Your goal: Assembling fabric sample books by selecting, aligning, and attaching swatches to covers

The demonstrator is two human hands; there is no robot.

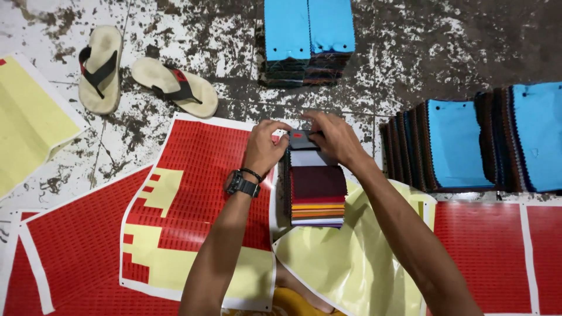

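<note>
- Swatch stack (318, 196): one fanned pile of fabric samples lies on the floor between the person's forearms, with maroon, orange, yellow and white layers showing and a grey piece at its far end.
- Left hand (264, 147): fingers curled narrow, pinching the near-left top edge of the stack; a black wristwatch (242, 185) sits on this wrist.
- Right hand (333, 137): fingers closed down on the grey top piece, where one small red sticker (297, 135) shows.
- Two sandals (146, 76) lie well apart from the stack on the speckled floor (445, 52), far left.
- One blue-topped pile of swatches (308, 35) stands just beyond the hands.
- Two more blue-topped rows (474, 140) stand on edge to the right.
- Red printed sheets (199, 175) lie under and beside the stack; at least four can be counted.
- Pale yellow backing sheets: one at far left (29, 117), one under the right forearm (351, 257).
</note>
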